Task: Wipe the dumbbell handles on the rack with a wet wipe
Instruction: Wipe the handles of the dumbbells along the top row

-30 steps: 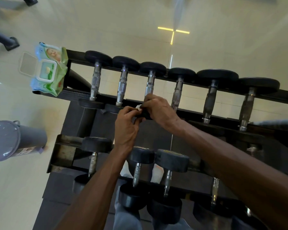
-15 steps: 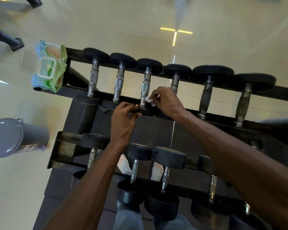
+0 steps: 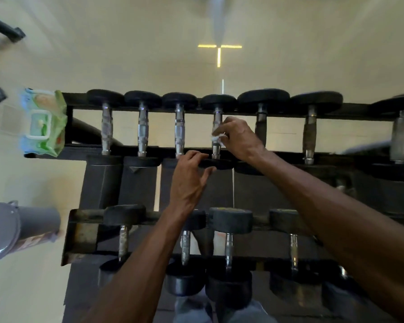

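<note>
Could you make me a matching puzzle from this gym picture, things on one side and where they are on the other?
Things:
1. wet wipe
2. wipe packet
3. left hand
4. grey bin

Places:
A. on the floor left of the rack
B. on a dumbbell's near end
C. on the rack's top left corner
D. in the right hand, against a handle

Pairs: 1-D, 2-C, 3-B, 4-A

Black dumbbell heads [image 3: 105,98], silver handles [image 3: 142,131], white wipe [image 3: 216,137], green-blue pack [image 3: 42,123]
</note>
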Available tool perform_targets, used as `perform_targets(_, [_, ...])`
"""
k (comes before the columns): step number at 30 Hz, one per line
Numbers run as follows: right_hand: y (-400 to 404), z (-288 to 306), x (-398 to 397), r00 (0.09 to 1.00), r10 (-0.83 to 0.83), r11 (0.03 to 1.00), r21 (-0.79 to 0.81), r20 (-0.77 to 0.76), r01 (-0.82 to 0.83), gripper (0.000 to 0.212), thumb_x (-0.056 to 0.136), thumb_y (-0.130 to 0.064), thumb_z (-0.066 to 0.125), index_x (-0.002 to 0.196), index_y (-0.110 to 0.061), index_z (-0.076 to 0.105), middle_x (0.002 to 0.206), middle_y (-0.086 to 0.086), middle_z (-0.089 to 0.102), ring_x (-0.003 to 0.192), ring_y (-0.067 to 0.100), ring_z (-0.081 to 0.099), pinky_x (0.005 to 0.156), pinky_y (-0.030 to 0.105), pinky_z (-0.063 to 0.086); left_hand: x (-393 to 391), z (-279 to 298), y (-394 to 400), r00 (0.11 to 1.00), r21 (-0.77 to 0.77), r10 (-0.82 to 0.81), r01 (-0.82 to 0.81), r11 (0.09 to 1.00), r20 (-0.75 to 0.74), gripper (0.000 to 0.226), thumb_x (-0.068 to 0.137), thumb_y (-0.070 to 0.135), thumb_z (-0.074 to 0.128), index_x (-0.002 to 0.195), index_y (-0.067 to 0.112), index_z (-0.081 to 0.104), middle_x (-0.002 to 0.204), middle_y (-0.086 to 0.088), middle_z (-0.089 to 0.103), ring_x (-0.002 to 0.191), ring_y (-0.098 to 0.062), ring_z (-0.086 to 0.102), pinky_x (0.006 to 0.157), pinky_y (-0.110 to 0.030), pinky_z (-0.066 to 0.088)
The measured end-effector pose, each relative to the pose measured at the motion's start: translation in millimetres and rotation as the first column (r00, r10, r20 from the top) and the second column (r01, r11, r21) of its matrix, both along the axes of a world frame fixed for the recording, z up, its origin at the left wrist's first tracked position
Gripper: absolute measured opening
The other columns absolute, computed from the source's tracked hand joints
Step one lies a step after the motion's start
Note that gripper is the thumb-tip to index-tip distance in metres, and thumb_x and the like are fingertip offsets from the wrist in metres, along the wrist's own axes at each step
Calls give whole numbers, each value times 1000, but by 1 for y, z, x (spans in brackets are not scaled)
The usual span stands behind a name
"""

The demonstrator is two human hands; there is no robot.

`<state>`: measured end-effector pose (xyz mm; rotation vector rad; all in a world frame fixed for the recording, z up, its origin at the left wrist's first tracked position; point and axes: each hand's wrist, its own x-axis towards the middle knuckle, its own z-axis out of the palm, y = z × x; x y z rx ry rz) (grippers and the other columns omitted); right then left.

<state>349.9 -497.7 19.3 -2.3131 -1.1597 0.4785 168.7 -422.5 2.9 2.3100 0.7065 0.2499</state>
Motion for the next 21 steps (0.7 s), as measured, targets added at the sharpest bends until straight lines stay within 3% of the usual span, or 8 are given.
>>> perform_targets(2, [-4,-2,-6,998,45,999,-27,41,-44,21,89,-7,75,109,-11,77,114,5,64,100,17,64,88,26,56,5,-2,0,1000,-31,-2,2,1000,13,32,88,25,81,114,10,72,112,-2,66,100,-15,62,90,-27,53])
perform_targets(5, [-8,-8,-15,995,92,994,-62,34,-90,16,91,-8,72,107,-8,76,112,5,64,96,15,64,81,8,47,9,-2,1,1000,-36,8,-8,999,16,24,86,23,83,103,9,75,102,-1,66,85,-9,59,76,-10,44])
perform_targets(9, [-12,-11,-16,983,185,966,-181,-2,-182,15,93,-12,66,104,-13,77,104,4,65,91,19,63,79,31,54,9,-6,4,1000,-42,14,-13,999,17,18,83,21,85,96,10,78,94,2,64,77,-5,54,68,-4,41])
perform_targets(11, [-10,-7,-13,975,220,957,-199,12,-213,11,94,-17,67,100,-13,75,99,3,63,85,17,62,72,28,53,10,-8,4,999,-46,19,-18,999,36,16,83,18,85,94,10,78,93,2,64,76,-6,54,71,0,40])
perform_targets(13, [-3,-3,-14,960,280,935,-228,14,-270,11,97,-25,65,98,-15,69,95,2,60,78,13,60,66,23,51,9,-9,3,998,-46,26,-23,999,56,15,83,18,85,94,10,78,94,2,65,77,-6,56,70,-3,41])
perform_targets(18, [1,-8,-17,926,377,900,-233,-4,-368,12,101,-33,55,91,-26,57,90,0,58,74,11,59,69,32,57,6,-15,1,992,-59,50,-44,997,114,16,86,17,83,97,8,77,99,-2,68,84,-11,62,79,-21,53])
perform_targets(21, [-10,-9,-12,921,390,900,-218,20,-376,13,99,-33,60,93,-22,66,95,-3,54,76,8,57,67,26,54,6,-16,-4,991,-57,61,-55,997,116,16,85,17,83,98,9,77,101,-3,69,88,-15,64,81,-26,55])
